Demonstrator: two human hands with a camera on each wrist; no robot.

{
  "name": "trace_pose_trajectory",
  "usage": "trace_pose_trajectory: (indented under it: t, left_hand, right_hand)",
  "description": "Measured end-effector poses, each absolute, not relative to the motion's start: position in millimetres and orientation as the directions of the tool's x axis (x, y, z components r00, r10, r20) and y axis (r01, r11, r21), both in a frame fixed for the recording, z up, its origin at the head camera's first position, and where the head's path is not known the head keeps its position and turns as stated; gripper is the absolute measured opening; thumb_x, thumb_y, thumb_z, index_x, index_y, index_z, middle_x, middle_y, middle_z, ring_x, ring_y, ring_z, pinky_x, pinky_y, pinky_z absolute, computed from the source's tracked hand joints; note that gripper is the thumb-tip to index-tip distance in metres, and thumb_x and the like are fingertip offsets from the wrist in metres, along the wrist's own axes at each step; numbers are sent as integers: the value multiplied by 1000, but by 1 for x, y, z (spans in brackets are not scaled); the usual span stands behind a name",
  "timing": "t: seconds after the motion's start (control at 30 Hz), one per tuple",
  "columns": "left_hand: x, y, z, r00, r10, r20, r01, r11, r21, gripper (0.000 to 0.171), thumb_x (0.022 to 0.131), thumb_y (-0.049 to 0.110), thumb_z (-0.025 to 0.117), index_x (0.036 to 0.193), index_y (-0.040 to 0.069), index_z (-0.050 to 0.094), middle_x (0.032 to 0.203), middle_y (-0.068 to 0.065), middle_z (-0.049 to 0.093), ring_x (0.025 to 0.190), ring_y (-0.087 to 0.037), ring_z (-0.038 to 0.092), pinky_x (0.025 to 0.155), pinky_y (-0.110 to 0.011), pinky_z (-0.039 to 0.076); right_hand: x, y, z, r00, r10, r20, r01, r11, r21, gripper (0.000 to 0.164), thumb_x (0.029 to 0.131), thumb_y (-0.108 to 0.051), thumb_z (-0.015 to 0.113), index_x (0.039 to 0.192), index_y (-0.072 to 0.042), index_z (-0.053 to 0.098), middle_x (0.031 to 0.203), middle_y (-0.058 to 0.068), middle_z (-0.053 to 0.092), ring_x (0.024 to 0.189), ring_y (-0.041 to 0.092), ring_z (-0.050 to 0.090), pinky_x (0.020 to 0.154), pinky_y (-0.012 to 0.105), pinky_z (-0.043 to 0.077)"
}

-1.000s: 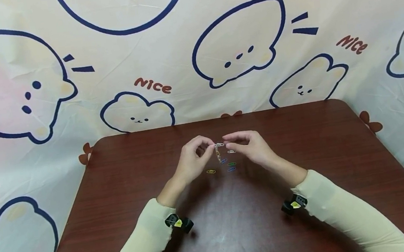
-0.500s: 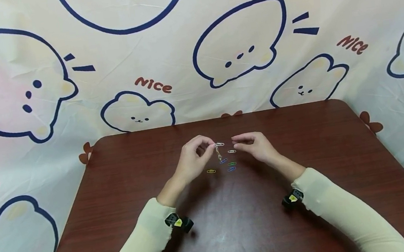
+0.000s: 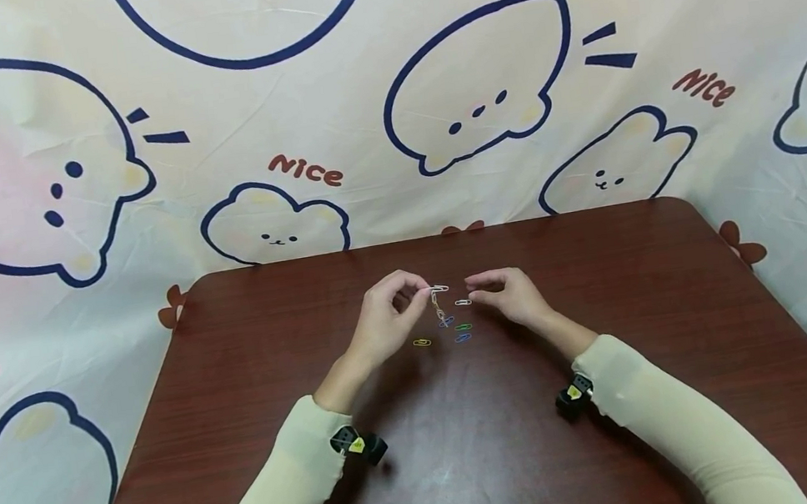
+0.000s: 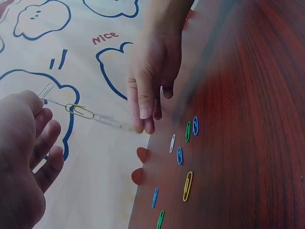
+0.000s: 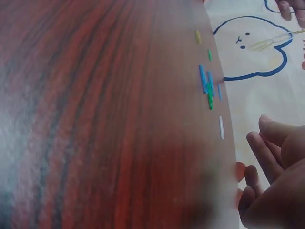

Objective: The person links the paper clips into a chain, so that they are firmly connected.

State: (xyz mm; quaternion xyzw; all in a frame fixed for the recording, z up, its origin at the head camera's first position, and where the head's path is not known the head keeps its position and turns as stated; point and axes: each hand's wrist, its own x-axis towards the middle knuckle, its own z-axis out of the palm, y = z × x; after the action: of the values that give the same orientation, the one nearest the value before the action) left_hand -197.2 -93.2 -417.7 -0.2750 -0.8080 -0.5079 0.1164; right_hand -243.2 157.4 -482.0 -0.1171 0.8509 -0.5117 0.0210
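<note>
Thumb and forefinger of my left hand (image 3: pixel 388 313) pinch a white paper clip (image 4: pixel 46 89) at the top of a short chain. Below it the chain hangs free above the table, with a yellow paper clip (image 4: pixel 81 110) followed by blurred pale and yellowish links. My right hand (image 3: pixel 515 295) hovers a little to the right, thumb and fingers apart with nothing between them. Beneath its fingertips lies a loose white paper clip (image 3: pixel 463 303). Near that are a green paper clip (image 3: pixel 463 327), a blue paper clip (image 3: pixel 463 337) and a yellow paper clip (image 3: pixel 422 342).
All this is over the far half of a dark red-brown wooden table (image 3: pixel 445 465). Another blue paper clip (image 4: pixel 155 197) and a green one beside it show in the left wrist view. Behind the table hangs a cartoon-printed cloth (image 3: pixel 357 123).
My right hand has drawn away to the right from the pinched clip and come slightly lower. The chain's lower end has swung a bit to the right. My left hand stays in place.
</note>
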Motion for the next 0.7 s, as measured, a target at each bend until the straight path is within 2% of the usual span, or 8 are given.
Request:
trace_pose_trajectory:
  t: [0.47,0.7]
  left_hand:
    - [-198,-94,-418,-822,321,469,562,335,756,3,96,7,70,98,5,71,89,-2,64,76,-16,56,68,-25,50]
    - [-198,-93,-419,-820,324,471,564,329,757,3,97,9,68,97,6,70,89,-1,65,74,-15,55,67,-25,49]
  right_hand:
    - [-248,152,-495,-981,-192,40,-134,505,-853,24,91,-15,78,114,-8,78,116,9,74,118,28,63,104,48,46]
    - [-247,148,-495,-988,-150,46,-123,559,-820,21,89,-15,80,110,-10,80,104,4,77,113,27,66,102,48,47]
